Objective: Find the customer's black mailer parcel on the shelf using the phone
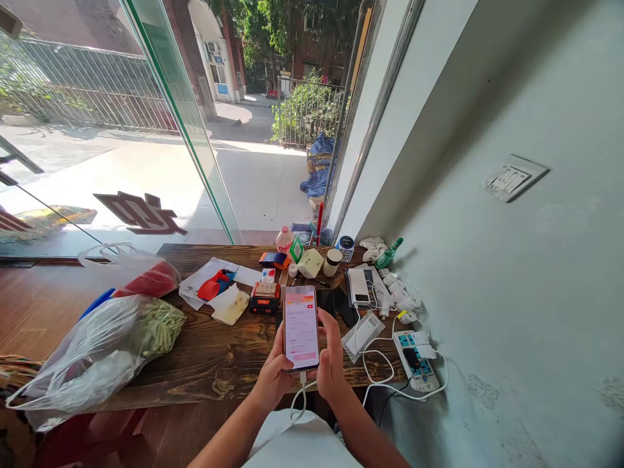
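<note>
As left hand and right hand curl fingers round phone, cable below, bags left, power strip right

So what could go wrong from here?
The cable in the phone hangs in a slack loop beneath it and could snag, tugging the phone. The clear bag of green vegetables seems to overhang the table's edge and might slide off.

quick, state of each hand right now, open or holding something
Left hand: closed, holding the phone by its lower left edge.
Right hand: curled at the phone's right edge; whether it grips can't be told.
</note>
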The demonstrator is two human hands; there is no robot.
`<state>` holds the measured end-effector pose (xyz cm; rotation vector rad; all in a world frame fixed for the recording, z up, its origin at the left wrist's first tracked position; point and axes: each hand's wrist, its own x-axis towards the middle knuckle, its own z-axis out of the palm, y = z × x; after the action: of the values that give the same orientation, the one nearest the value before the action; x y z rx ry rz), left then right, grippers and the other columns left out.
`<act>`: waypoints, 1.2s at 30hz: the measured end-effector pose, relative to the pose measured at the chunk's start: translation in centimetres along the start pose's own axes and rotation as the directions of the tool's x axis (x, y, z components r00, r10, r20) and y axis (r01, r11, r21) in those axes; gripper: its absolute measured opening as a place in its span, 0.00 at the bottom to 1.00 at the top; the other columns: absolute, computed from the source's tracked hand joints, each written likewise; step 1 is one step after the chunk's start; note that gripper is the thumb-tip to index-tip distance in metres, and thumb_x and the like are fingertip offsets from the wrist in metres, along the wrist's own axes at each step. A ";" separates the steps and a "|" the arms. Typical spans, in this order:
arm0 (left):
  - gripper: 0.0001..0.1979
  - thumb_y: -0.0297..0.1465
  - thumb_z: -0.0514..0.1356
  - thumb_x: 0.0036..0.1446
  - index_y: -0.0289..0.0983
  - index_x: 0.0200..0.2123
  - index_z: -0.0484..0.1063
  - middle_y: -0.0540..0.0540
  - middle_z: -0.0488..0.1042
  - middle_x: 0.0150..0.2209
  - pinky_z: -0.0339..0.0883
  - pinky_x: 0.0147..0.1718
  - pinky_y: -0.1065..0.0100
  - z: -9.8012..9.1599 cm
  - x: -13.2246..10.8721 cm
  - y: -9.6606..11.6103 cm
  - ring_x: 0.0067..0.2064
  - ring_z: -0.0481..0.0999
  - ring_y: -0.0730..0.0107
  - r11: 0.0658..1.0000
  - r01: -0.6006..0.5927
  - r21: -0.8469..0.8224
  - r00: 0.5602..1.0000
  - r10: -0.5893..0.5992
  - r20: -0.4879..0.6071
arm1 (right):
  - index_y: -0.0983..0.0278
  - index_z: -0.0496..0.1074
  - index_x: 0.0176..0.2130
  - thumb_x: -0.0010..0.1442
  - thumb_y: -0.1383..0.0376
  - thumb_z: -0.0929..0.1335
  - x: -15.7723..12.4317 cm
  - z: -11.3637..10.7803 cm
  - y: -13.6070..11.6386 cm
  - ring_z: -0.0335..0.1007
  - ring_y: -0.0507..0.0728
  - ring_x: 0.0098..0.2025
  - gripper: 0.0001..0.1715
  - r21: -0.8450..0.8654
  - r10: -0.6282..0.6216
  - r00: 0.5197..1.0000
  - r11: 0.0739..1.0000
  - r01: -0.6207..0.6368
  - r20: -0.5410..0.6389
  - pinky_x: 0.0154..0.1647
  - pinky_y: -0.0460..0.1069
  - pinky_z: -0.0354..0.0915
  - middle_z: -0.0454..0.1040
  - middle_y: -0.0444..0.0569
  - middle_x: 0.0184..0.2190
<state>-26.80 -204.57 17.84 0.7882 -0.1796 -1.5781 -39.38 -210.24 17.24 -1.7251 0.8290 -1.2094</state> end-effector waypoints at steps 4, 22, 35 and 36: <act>0.54 0.21 0.55 0.41 0.53 0.70 0.37 0.46 0.64 0.65 0.70 0.50 0.56 -0.2 0.0 0.0 0.59 0.69 0.53 1.000 0.001 0.001 1.000 -0.001 -0.013 | 0.52 0.52 0.67 0.68 0.44 0.51 0.0 -0.8 -0.2 0.48 0.67 0.67 0.35 -0.181 -0.097 0.994 0.978 0.105 0.047 0.66 0.66 0.48 0.52 0.53 0.67; 0.52 0.40 0.68 0.46 0.52 0.69 0.41 0.46 0.53 0.70 0.52 0.65 0.57 -1.4 2.2 -0.1 0.68 0.56 0.55 0.893 -0.450 -0.015 0.893 0.449 -0.039 | 0.59 0.72 0.45 0.62 0.45 0.64 -3.2 2.8 2.1 0.73 0.60 0.39 0.24 0.206 0.462 0.825 0.817 -0.538 0.324 0.42 0.54 0.70 0.77 0.52 0.40; 0.51 0.36 0.65 0.51 0.48 0.70 0.36 0.41 0.53 0.70 0.53 0.65 0.57 -1.7 2.7 -1.2 0.67 0.58 0.56 0.834 -0.535 -0.135 0.844 0.536 -0.036 | 0.61 0.67 0.43 0.68 0.48 0.54 -3.6 3.6 3.8 0.74 0.67 0.39 0.24 -0.209 0.308 0.909 0.944 -0.255 0.281 0.39 0.61 0.67 0.77 0.61 0.38; 0.51 0.35 0.65 0.51 0.48 0.70 0.36 0.41 0.54 0.69 0.53 0.64 0.57 -1.6 2.7 -1.2 0.67 0.58 0.56 0.830 -0.539 -0.143 0.841 0.539 -0.042 | 0.60 0.67 0.42 0.68 0.48 0.54 -3.5 3.7 3.9 0.74 0.67 0.37 0.24 -0.222 0.309 0.907 0.942 -0.251 0.285 0.37 0.61 0.66 0.77 0.60 0.36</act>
<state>-26.74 -206.28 14.99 0.5534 -0.2562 -1.0362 -37.18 -207.80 11.73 -1.8077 0.9729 -0.6572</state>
